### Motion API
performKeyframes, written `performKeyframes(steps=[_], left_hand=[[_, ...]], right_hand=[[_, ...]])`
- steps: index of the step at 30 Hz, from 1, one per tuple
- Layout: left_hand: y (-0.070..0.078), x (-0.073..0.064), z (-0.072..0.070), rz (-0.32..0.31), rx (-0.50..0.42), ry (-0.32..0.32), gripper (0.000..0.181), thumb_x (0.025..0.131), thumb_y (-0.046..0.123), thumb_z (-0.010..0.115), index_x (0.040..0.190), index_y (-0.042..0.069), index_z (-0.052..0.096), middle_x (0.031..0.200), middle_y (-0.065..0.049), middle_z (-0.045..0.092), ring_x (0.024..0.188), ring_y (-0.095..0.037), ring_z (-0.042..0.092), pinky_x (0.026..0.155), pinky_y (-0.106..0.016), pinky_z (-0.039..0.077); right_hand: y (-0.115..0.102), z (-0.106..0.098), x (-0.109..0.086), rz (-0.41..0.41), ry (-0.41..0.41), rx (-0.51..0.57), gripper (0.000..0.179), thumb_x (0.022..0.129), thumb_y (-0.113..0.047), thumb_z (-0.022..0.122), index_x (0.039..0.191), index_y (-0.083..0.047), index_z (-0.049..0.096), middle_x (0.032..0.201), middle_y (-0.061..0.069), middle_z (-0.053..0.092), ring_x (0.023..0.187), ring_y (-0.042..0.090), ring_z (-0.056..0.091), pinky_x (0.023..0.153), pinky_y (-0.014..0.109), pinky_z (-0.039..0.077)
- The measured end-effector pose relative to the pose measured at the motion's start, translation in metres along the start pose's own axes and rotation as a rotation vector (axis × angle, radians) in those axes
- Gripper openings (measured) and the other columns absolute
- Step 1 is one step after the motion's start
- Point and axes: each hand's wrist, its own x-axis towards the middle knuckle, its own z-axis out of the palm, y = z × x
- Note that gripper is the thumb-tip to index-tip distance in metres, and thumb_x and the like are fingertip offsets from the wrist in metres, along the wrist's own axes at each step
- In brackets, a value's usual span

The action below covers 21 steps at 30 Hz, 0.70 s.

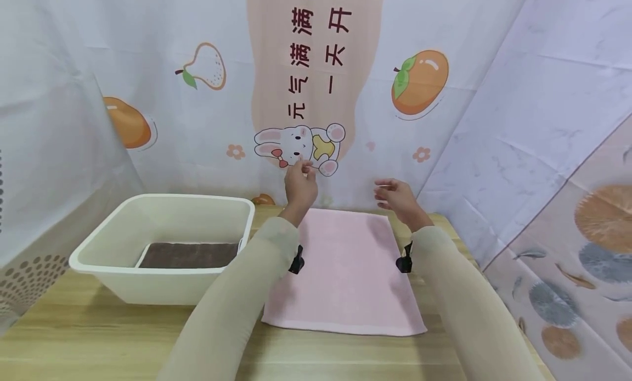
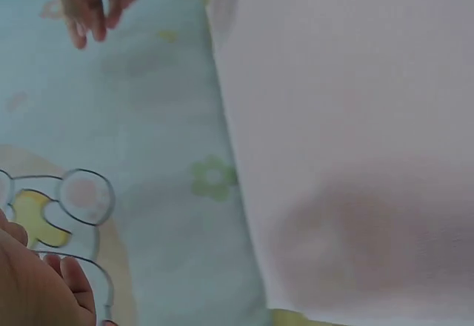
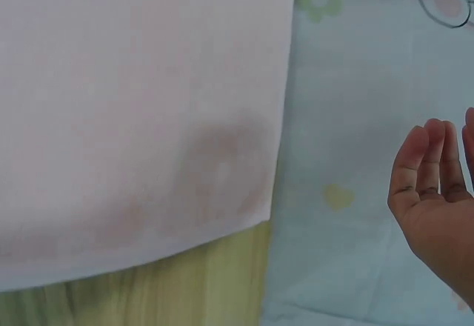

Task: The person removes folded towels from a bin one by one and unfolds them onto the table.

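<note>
A pink towel (image 1: 345,276) lies flat on the wooden table, its far edge near the back curtain. Above that far edge, on the left, my left hand (image 1: 301,186) hovers with loosely bent fingers and holds nothing. My right hand (image 1: 399,200) is raised over the far right corner, fingers relaxed and apart from the cloth. In the left wrist view the towel (image 2: 355,118) fills the right side, with a hand's shadow on it. The right wrist view shows the towel's corner (image 3: 252,200) and my right hand (image 3: 437,193) with nothing in it.
A white plastic basin (image 1: 163,286) stands on the table at the left, with a dark brown folded cloth-like item (image 1: 190,256) inside. A printed curtain (image 1: 197,123) hangs behind the table (image 1: 316,356), and another patterned curtain (image 1: 568,249) runs along the right.
</note>
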Motion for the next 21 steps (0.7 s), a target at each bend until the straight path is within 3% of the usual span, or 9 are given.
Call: performKeyframes(steps=[5,8,15,21], left_hand=[[0.026,0.003,-0.006,0.054,-0.041,-0.025,0.025,0.102,0.007,0.062,0.126,0.004,0.064,0.113,-0.012,0.062,0.105,-0.027,0.058,0.09,-0.039,0.049],[0.041,0.006,-0.014,0.064,-0.026,-0.078,0.028,0.103,0.012,0.062,0.131,0.005,0.062,0.115,-0.01,0.061,0.102,-0.024,0.058,0.085,-0.034,0.05],[0.069,0.016,-0.052,0.027,-0.035,-0.342,0.041,0.101,0.016,0.065,0.139,0.006,0.053,0.118,-0.012,0.062,0.099,-0.025,0.061,0.08,-0.034,0.052],[0.08,0.027,-0.094,0.034,0.104,-0.574,0.042,0.1,0.02,0.065,0.138,0.007,0.053,0.12,-0.015,0.062,0.105,-0.027,0.061,0.09,-0.04,0.051]], right_hand=[[-0.013,0.011,-0.004,0.021,-0.004,0.06,0.048,0.103,-0.012,0.061,0.147,0.003,0.046,0.125,0.012,0.056,0.107,0.024,0.061,0.099,0.043,0.052],[-0.02,0.018,-0.005,0.033,0.003,0.093,0.049,0.103,-0.011,0.061,0.147,0.002,0.046,0.124,0.013,0.058,0.104,0.024,0.062,0.101,0.046,0.051],[-0.039,0.051,-0.013,0.143,0.026,0.254,0.044,0.102,-0.01,0.061,0.143,-0.004,0.046,0.115,0.008,0.061,0.099,0.022,0.063,0.089,0.036,0.056],[-0.053,0.093,-0.029,0.196,-0.041,0.344,0.023,0.102,-0.009,0.061,0.124,-0.01,0.055,0.116,0.009,0.061,0.099,0.023,0.062,0.077,0.031,0.056]])
